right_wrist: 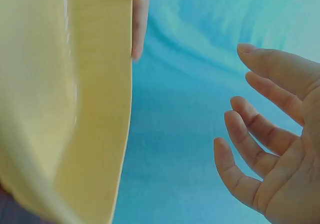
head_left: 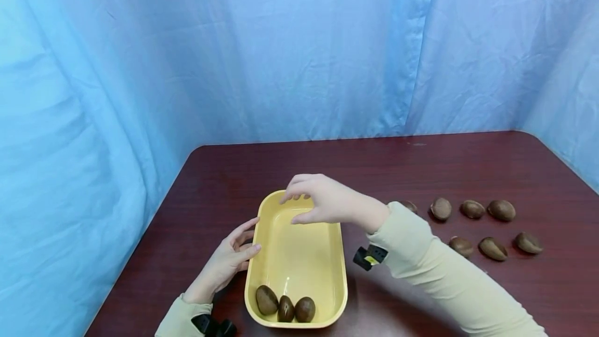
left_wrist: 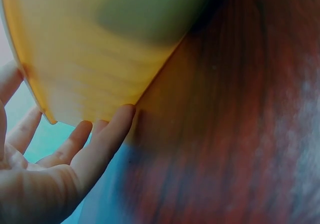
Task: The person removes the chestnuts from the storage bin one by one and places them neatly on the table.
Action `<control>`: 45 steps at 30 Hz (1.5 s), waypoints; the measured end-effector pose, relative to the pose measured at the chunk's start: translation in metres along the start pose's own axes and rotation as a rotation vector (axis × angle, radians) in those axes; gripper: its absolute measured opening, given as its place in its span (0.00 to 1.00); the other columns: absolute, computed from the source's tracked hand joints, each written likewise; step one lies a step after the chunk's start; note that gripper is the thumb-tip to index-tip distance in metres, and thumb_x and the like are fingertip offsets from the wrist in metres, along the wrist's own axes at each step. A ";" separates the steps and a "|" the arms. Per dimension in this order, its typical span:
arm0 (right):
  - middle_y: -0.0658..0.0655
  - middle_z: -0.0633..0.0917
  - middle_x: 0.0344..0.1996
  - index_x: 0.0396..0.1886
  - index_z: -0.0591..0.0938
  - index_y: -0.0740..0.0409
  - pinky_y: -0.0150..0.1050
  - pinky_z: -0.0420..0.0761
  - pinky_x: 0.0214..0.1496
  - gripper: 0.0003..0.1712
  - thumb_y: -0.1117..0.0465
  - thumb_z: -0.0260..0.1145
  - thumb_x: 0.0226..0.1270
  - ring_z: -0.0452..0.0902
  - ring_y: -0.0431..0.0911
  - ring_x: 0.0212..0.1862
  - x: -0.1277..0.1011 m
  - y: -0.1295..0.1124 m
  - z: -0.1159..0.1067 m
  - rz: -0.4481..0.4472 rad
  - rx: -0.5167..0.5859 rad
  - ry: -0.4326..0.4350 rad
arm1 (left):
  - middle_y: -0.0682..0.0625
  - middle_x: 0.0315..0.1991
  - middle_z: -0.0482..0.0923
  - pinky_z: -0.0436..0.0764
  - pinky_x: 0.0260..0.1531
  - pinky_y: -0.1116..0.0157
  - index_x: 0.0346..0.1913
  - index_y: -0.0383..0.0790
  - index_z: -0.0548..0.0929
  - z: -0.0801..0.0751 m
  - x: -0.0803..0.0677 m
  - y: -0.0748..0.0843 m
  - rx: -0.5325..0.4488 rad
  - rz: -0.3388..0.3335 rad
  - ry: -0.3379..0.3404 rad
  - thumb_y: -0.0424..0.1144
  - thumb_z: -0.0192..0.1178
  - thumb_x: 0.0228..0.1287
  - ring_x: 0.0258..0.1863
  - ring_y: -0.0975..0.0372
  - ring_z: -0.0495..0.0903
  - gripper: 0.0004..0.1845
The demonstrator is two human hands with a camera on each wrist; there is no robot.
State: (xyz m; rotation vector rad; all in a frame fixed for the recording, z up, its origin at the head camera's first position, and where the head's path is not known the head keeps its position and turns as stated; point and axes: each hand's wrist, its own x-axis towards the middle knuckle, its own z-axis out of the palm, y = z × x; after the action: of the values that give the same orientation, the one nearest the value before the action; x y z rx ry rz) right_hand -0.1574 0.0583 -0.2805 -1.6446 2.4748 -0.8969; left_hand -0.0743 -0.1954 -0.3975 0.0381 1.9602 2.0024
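Observation:
A yellow rectangular tray [head_left: 299,254] stands on the table in front of me. Three brown nut-like lumps [head_left: 305,309] lie along its near end inside. My left hand [head_left: 228,260] is at the tray's left side, its thumb and fingertips right at the rim and outer wall. In the left wrist view the fingers of that left hand [left_wrist: 65,169] are spread against the yellow wall. Over the far part of the tray hovers my right hand [head_left: 323,199], fingers loosely bent. The right wrist view shows this right hand [right_wrist: 280,149] with nothing in its grasp.
Several more brown nut-like lumps [head_left: 502,210] lie in two loose rows on the dark red-brown table [head_left: 224,181], to the right. My right forearm in its pale sleeve [head_left: 449,274] partly covers this side. Light blue curtains [head_left: 304,56] surround the table.

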 end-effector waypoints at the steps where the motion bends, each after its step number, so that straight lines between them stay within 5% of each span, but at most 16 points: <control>1: 0.52 0.81 0.41 0.45 0.83 0.56 0.39 0.78 0.49 0.17 0.60 0.73 0.54 0.77 0.46 0.43 0.003 -0.003 0.003 -0.018 0.004 -0.006 | 0.31 0.66 0.57 0.82 0.43 0.58 0.74 0.41 0.50 0.000 0.000 0.000 0.000 -0.001 0.000 0.36 0.57 0.67 0.48 0.62 0.80 0.38; 11: 0.53 0.81 0.45 0.47 0.83 0.58 0.36 0.77 0.49 0.19 0.61 0.73 0.55 0.77 0.46 0.44 0.019 -0.014 0.037 -0.110 0.111 -0.127 | 0.33 0.65 0.58 0.83 0.42 0.61 0.73 0.38 0.51 0.003 -0.001 0.000 0.002 -0.010 0.016 0.35 0.57 0.67 0.46 0.64 0.80 0.37; 20: 0.52 0.82 0.47 0.49 0.82 0.56 0.27 0.73 0.53 0.23 0.59 0.75 0.52 0.76 0.43 0.48 0.024 -0.016 0.054 -0.194 0.161 -0.320 | 0.39 0.60 0.64 0.82 0.41 0.64 0.73 0.39 0.53 0.002 0.000 0.003 0.017 -0.002 0.029 0.36 0.60 0.65 0.49 0.63 0.78 0.38; 27: 0.50 0.82 0.51 0.52 0.82 0.53 0.22 0.68 0.57 0.26 0.58 0.76 0.50 0.73 0.37 0.53 0.029 -0.015 0.068 -0.217 0.159 -0.437 | 0.36 0.61 0.61 0.79 0.31 0.72 0.74 0.40 0.51 0.000 -0.001 0.001 0.033 -0.010 0.018 0.32 0.59 0.64 0.42 0.67 0.78 0.39; 33: 0.49 0.80 0.53 0.52 0.82 0.51 0.24 0.73 0.50 0.27 0.57 0.77 0.48 0.73 0.35 0.51 0.024 -0.011 0.076 -0.184 0.181 -0.497 | 0.33 0.64 0.58 0.82 0.37 0.66 0.74 0.40 0.49 0.002 -0.002 0.002 0.015 -0.005 -0.006 0.37 0.58 0.67 0.44 0.65 0.80 0.39; 45: 0.48 0.80 0.54 0.59 0.79 0.51 0.18 0.60 0.59 0.35 0.57 0.78 0.47 0.68 0.31 0.54 0.023 -0.012 0.094 -0.264 0.093 -0.805 | 0.30 0.65 0.57 0.83 0.41 0.61 0.74 0.40 0.50 0.004 -0.002 0.002 0.026 -0.009 0.004 0.34 0.55 0.68 0.49 0.62 0.79 0.36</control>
State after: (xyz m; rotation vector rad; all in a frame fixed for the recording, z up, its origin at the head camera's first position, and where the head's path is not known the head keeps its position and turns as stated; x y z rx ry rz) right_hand -0.1256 -0.0058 -0.3470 -1.8348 1.6795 -0.2492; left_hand -0.0721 -0.1917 -0.3954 0.0312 1.9859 1.9728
